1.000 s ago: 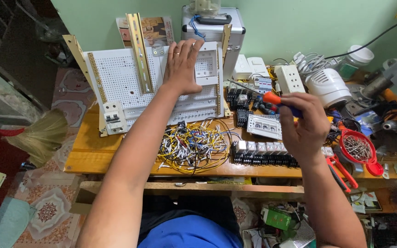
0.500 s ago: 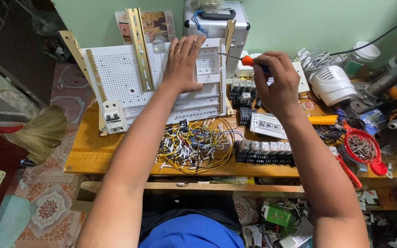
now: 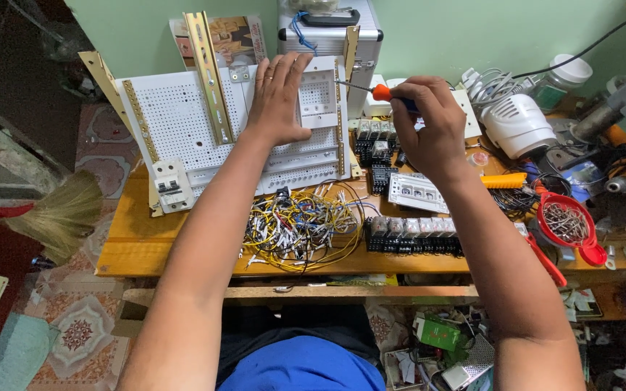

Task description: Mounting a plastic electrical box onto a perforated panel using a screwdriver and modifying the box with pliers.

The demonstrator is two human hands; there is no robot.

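My left hand point(image 3: 280, 98) lies flat, fingers spread, on a white perforated mounting panel point(image 3: 182, 123) that leans upright on the wooden bench point(image 3: 146, 246). My right hand point(image 3: 429, 127) grips an orange-handled screwdriver point(image 3: 382, 92), its thin shaft pointing left at the panel's right edge near a brass rail point(image 3: 342, 94). A white circuit breaker point(image 3: 170, 186) sits at the panel's lower left. A tangle of yellow and white wires point(image 3: 298, 224) lies below the panel.
A row of black relay sockets point(image 3: 411, 235) and a white switch plate point(image 3: 418, 192) lie right of the wires. A red bowl of screws point(image 3: 566, 224), red pliers point(image 3: 545, 257), a white fan-like device point(image 3: 519, 123) and a metal case point(image 3: 327, 29) crowd the right and back. A broom point(image 3: 52, 213) lies left.
My right hand lifted the screwdriver from the bench's right side up and left, bringing its tip to the panel's right edge. The left hand stayed pressed on the panel.
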